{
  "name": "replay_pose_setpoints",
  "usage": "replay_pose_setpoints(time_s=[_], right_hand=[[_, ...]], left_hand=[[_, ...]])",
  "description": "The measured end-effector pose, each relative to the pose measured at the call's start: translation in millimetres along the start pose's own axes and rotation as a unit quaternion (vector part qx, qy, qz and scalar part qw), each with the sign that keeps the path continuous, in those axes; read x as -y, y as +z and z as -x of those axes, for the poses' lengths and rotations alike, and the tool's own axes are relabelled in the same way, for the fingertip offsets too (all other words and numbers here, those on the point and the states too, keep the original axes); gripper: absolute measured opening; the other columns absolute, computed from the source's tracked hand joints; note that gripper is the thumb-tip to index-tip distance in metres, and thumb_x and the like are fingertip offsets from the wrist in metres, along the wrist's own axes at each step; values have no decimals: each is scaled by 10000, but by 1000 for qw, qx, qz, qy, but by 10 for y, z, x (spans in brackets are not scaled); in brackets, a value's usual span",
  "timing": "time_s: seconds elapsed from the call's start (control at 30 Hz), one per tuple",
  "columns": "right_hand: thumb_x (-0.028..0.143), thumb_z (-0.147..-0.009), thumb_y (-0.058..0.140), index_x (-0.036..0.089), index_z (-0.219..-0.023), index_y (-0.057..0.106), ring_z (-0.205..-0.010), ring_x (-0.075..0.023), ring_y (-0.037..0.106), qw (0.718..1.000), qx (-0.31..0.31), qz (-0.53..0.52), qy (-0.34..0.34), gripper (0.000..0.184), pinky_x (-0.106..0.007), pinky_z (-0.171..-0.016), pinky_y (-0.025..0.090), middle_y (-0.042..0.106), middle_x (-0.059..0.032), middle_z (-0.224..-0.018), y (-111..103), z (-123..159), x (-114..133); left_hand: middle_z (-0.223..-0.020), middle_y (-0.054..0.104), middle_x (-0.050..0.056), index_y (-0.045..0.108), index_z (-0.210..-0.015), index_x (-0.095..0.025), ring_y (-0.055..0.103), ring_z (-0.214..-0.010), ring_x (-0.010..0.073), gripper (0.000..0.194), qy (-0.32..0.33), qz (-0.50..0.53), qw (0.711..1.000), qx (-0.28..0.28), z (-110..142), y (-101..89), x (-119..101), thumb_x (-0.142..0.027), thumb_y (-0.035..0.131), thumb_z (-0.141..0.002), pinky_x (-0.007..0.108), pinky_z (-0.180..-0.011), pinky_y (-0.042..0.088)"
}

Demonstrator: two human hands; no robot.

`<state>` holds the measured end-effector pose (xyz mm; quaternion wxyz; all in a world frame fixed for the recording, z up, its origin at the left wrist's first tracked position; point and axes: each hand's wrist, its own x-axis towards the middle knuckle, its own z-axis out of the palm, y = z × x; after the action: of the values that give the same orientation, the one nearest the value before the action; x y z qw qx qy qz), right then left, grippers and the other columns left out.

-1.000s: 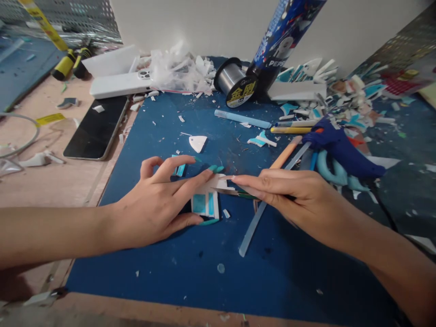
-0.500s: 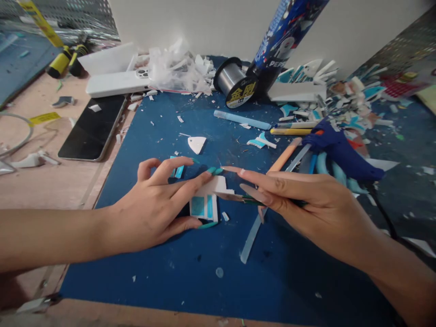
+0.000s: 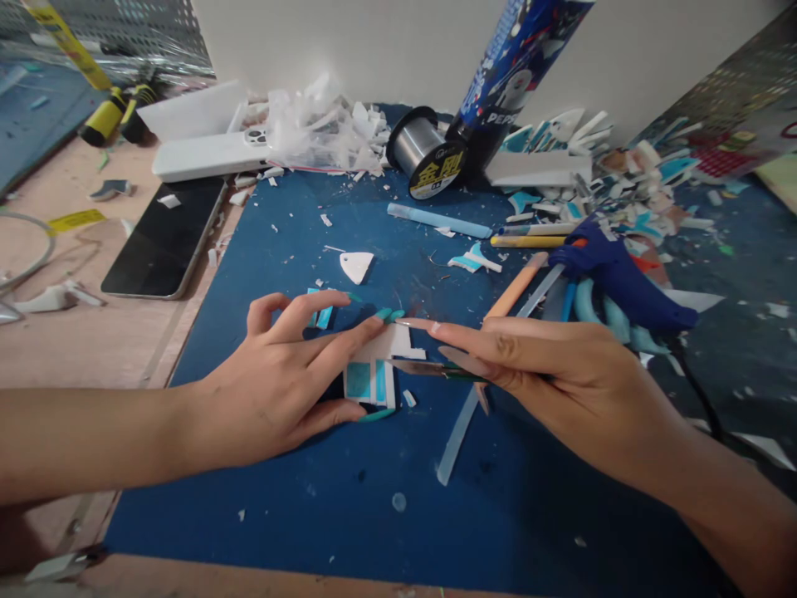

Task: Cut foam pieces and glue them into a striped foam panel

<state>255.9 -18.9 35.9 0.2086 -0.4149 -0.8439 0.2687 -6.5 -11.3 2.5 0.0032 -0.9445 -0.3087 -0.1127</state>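
My left hand spreads over a flat white piece with light-blue panels, pinning it to the blue mat between the thumb at its near edge and the fingertips at its far edge. From the right, my right hand grips a craft knife, most of its dark handle hidden by the fingers. Its pointed blade meets the right side of the piece, just below a narrow white strip. The right index fingertip reaches almost to the left fingertips. A small offcut lies beside the piece.
A blue glue gun lies at the right, near a translucent stick. Behind are a line spool, a tall Pepsi can and heaped scraps. Left of the mat sit a phone and yellow-black handles.
The blade has moved slightly down toward me along the right side of the piece, baring more of the narrow strip. My left hand keeps its hold; the whole view has shifted a little.
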Motion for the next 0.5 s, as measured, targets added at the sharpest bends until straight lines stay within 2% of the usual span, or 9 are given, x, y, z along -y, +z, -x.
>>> replay_pose_setpoints(time_s=[0.17,0.37,0.5], right_hand=[[96,-908,442,280,-1291,527,-749,-117,655,1000,8,-1,10,434,-199,-602,489,710,-24,-927,-5,-14,-6],[142,-905,486,271,-1264,554,-568,-77,579,1000,-4,0,6,387,-181,-527,443,666,24,-694,12,-15,-5],[160,-888,511,230,-1123,665,-565,-88,598,999,-22,0,23,290,-194,-529,453,689,5,-694,14,-19,12]], left_hand=[[-1168,606,177,412,-1326,-110,401,-1175,361,561,3,2,1000,4,5,-11,1,-492,414,-916,487,-853,306],[-1177,596,182,424,-1324,-109,420,-1164,374,540,-3,4,1000,3,-6,-6,1,-471,405,-924,483,-843,316],[-1190,602,163,400,-1346,-123,405,-1191,366,561,-8,11,1000,6,1,7,-4,-483,417,-917,480,-873,305]])
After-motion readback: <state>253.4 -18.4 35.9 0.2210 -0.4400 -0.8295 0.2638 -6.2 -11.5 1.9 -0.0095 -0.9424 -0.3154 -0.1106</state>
